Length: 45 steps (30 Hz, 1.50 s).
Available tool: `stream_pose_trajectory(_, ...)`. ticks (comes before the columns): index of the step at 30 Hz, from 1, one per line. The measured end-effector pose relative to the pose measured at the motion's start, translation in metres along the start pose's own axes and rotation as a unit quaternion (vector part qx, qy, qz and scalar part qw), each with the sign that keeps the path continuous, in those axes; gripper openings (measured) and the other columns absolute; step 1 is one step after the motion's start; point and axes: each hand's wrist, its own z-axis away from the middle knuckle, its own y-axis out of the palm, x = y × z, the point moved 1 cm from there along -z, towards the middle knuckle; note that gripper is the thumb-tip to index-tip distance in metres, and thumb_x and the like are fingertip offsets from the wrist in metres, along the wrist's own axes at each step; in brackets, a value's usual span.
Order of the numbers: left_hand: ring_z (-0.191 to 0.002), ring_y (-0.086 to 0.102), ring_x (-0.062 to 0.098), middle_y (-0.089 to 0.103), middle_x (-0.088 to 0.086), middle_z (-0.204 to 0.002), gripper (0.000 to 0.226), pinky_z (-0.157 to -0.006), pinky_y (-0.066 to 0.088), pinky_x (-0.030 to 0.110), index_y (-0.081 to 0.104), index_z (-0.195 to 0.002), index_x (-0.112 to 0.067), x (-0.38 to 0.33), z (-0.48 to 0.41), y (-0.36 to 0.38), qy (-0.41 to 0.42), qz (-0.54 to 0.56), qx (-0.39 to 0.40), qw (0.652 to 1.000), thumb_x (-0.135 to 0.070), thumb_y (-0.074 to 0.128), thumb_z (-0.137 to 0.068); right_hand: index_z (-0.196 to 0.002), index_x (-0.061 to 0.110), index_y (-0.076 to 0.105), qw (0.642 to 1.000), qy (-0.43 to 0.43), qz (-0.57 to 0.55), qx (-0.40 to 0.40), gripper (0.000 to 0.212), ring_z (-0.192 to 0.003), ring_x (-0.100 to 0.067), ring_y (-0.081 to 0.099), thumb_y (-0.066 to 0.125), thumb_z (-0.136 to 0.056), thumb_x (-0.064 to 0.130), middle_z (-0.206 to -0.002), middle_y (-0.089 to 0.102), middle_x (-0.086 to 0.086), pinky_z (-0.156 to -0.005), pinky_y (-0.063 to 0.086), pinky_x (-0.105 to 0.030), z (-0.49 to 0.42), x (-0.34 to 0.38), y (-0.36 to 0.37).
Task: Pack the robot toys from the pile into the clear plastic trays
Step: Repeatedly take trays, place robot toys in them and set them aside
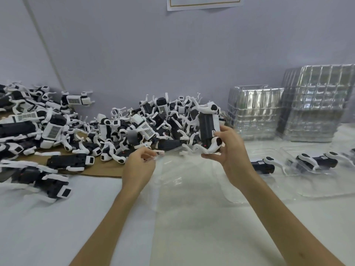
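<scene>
A big pile of black-and-white robot dog toys [119, 129] spreads over the left and middle of the table. My right hand [228, 150] holds one robot toy [208, 127] upright above the table, belly side toward me, legs sticking out. My left hand [139, 164] pinches the far left edge of a clear plastic tray [182, 181] that lies on the table in front of me. To the right, another clear tray [326, 185] holds a packed robot toy [317, 160], and one more toy [263, 166] lies beside it.
Two tall stacks of clear trays [253, 112] [317, 104] stand at the back right against the wall. A brown cardboard sheet [107, 171] lies under the pile. The table has a white cover [57, 227]. A paper sheet [203, 2] hangs on the wall.
</scene>
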Motion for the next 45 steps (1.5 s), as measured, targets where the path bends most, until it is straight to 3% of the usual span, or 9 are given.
stream_pose_trajectory(4, -0.063, 0.061, 0.015, 0.068, -0.007, -0.075, 0.026, -0.059, 0.049, 0.03, 0.068, -0.081, -0.028, -0.003, -0.002, -0.008, -0.026, -0.014, -0.006, 1.0, -0.054, 0.064, -0.08, -0.12, 0.003, 0.062, 0.992, 0.115, 0.029, 0.044, 0.034, -0.08, -0.03, 0.068, 0.05, -0.094, 0.022, -0.105, 0.066, -0.025, -0.059, 0.057, -0.037, 0.001, -0.001, -0.002)
stream_pose_trajectory(8, -0.036, 0.043, 0.01, 0.065, 0.003, -0.058, 0.031, -0.036, 0.033, 0.02, 0.071, -0.082, -0.019, -0.008, -0.004, -0.013, -0.045, 0.122, 0.066, 0.989, -0.043, 0.058, -0.097, -0.114, 0.003, 0.064, 0.978, 0.172, 0.067, 0.1, 0.029, -0.086, -0.032, 0.067, 0.053, -0.096, 0.022, -0.11, 0.066, -0.026, -0.062, 0.058, -0.036, 0.004, -0.008, 0.001)
stream_pose_trajectory(11, -0.068, 0.066, 0.006, 0.071, -0.007, -0.089, 0.006, -0.059, 0.046, 0.021, 0.072, -0.096, -0.032, -0.008, -0.001, -0.008, -0.018, 0.138, 0.127, 0.982, -0.031, 0.066, -0.095, -0.124, 0.0, 0.06, 0.976, 0.183, 0.062, 0.102, 0.037, -0.087, -0.034, 0.066, 0.05, -0.096, 0.022, -0.113, 0.066, -0.029, -0.063, 0.056, -0.035, 0.004, -0.01, 0.003)
stream_pose_trajectory(14, -0.11, 0.065, 0.005, 0.067, -0.013, -0.122, 0.038, -0.09, 0.05, 0.031, 0.064, -0.123, -0.041, -0.005, 0.003, -0.003, -0.049, 0.165, 0.268, 0.948, -0.039, 0.07, -0.085, -0.107, 0.006, 0.066, 0.975, 0.176, 0.071, 0.118, 0.029, -0.073, -0.031, 0.066, 0.046, -0.093, 0.021, -0.086, 0.068, -0.017, -0.069, 0.048, -0.038, 0.006, -0.009, 0.003)
stream_pose_trajectory(19, -0.082, 0.062, 0.013, 0.068, -0.009, -0.088, 0.033, -0.071, 0.045, 0.026, 0.074, -0.104, -0.042, -0.002, -0.002, -0.01, -0.042, 0.156, 0.241, 0.957, -0.041, 0.064, -0.073, -0.099, 0.011, 0.067, 0.971, 0.172, 0.081, 0.146, 0.028, -0.063, -0.03, 0.065, 0.042, -0.09, 0.016, -0.084, 0.065, -0.015, -0.065, 0.04, -0.037, 0.01, -0.006, 0.006)
stream_pose_trajectory(24, -0.113, 0.065, 0.015, 0.069, -0.003, -0.123, 0.04, -0.103, 0.044, 0.041, 0.066, -0.127, -0.024, 0.002, 0.003, -0.002, -0.011, 0.117, 0.309, 0.944, -0.016, 0.062, -0.088, -0.117, 0.009, 0.06, 0.965, 0.175, 0.085, 0.176, 0.033, -0.069, -0.029, 0.066, 0.042, -0.091, 0.016, -0.094, 0.068, -0.015, -0.052, 0.042, -0.028, 0.012, -0.007, 0.009)
stream_pose_trajectory(31, -0.093, 0.066, 0.02, 0.074, 0.005, -0.101, 0.031, -0.08, 0.05, 0.031, 0.072, -0.102, -0.025, -0.005, -0.001, -0.007, 0.014, 0.158, 0.111, 0.981, -0.002, 0.07, -0.081, -0.105, 0.011, 0.063, 0.973, 0.122, 0.001, 0.196, 0.028, -0.078, -0.033, 0.07, 0.054, -0.082, 0.026, -0.088, 0.072, -0.013, -0.057, 0.053, -0.031, 0.011, -0.006, 0.008)
stream_pose_trajectory(36, -0.078, 0.057, 0.015, 0.066, 0.004, -0.094, 0.027, -0.069, 0.049, 0.033, 0.068, -0.094, -0.03, -0.006, 0.0, -0.011, 0.026, 0.146, -0.028, 0.989, -0.021, 0.06, -0.07, -0.103, 0.014, 0.067, 0.985, 0.071, 0.033, 0.154, 0.03, -0.08, -0.038, 0.07, 0.056, -0.078, 0.027, -0.095, 0.071, -0.022, -0.053, 0.052, -0.031, 0.006, -0.001, 0.005)
stream_pose_trajectory(45, -0.078, 0.054, 0.02, 0.054, 0.001, -0.087, 0.023, -0.073, 0.045, 0.038, 0.062, -0.114, -0.023, 0.009, -0.009, 0.0, -0.005, 0.057, 0.064, 0.996, -0.021, 0.064, -0.091, -0.088, 0.021, 0.072, 0.96, -0.039, 0.268, 0.065, 0.014, -0.071, -0.02, 0.068, 0.064, -0.09, 0.011, -0.082, 0.069, 0.003, -0.064, 0.06, -0.039, 0.007, -0.014, 0.008)
